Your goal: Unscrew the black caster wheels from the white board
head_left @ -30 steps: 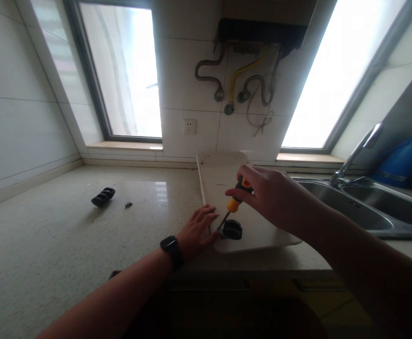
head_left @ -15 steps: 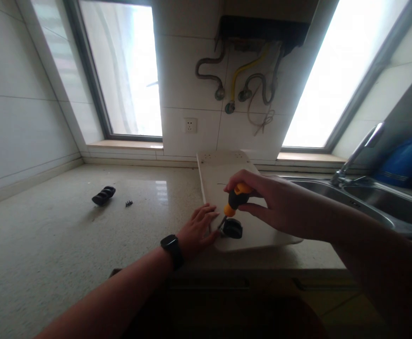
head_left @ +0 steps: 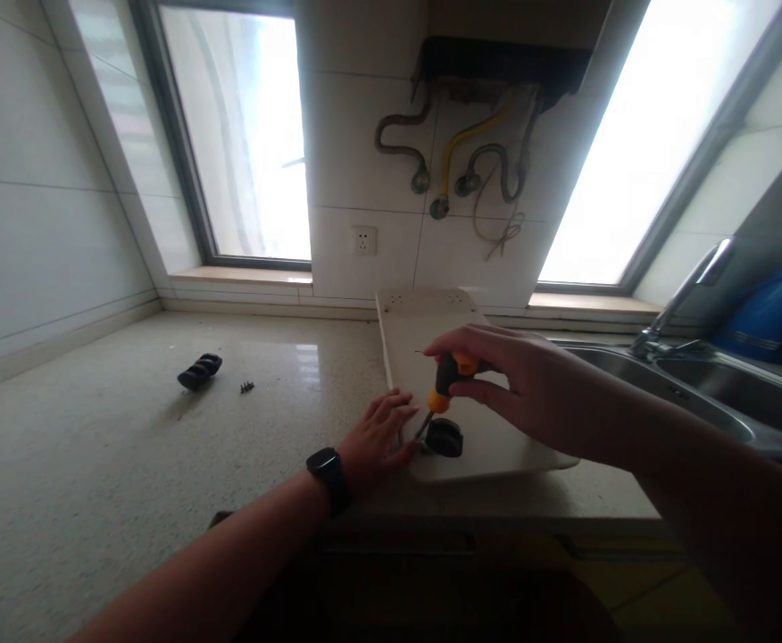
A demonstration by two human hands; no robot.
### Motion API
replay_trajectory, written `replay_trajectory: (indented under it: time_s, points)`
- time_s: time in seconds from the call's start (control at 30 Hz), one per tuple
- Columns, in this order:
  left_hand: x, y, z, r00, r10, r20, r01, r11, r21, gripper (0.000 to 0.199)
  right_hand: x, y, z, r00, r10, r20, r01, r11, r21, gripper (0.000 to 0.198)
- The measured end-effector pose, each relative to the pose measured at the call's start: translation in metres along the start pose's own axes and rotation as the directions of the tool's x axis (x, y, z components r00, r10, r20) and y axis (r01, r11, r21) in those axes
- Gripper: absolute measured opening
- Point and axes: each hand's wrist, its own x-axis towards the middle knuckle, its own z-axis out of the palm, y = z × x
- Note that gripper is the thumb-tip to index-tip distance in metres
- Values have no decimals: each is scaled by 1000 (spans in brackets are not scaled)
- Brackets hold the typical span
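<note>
My right hand (head_left: pixel 508 366) is closed around the orange and black handle of a screwdriver (head_left: pixel 439 399). The screwdriver leans, its shaft pointing down to the mounting plate beside a black caster wheel (head_left: pixel 445 438). That caster sits near the front left corner of a white board (head_left: pixel 424 321) lying on the counter. Resting over the board's left edge is my left hand (head_left: pixel 378 436), its fingers stretched out and its thumb close to the screwdriver tip. Whatever screw is under the tip is too small to make out.
On the counter (head_left: pixel 129 455) to the left lie black caster-like pieces (head_left: pixel 200 371) and several small screws (head_left: pixel 247 388). A steel sink (head_left: pixel 712 411) with a faucet (head_left: pixel 682 295) stands at the right, a blue object (head_left: pixel 776 308) behind it. Pipes (head_left: pixel 454 152) hang on the wall.
The whole view has shifted slightly. My right hand and the screwdriver stay at the caster's plate, and my left hand remains on the board's edge.
</note>
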Motion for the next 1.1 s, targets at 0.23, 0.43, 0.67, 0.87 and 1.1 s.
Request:
replay_trajectory:
  time_s: [0.23, 0.43, 0.67, 0.87, 1.1]
  points:
    - [-1, -1, 2, 1000, 6, -8, -6, 1000, -5, 54, -6, -13, 0, 988, 21, 150, -28, 999, 46, 19]
    - [-2, -1, 2, 1000, -1, -1, 1, 1000, 2, 53, 0, -6, 21, 986, 135, -103, -163, 916, -366, 46]
    - [-1, -1, 2, 1000, 4, -13, -4, 1000, 1, 52, -1, 9, 16, 991, 30, -133, -66, 959, -274, 22]
    - [-2, -3, 3, 1000, 15, -11, -15, 1000, 8, 54, -10, 11, 12, 996, 13, -87, -21, 996, -91, 45]
    - [-1, -1, 2, 1000, 7, 2, -7, 1000, 22, 54, -3, -1, 8, 997, 27, -79, -47, 962, -269, 44]
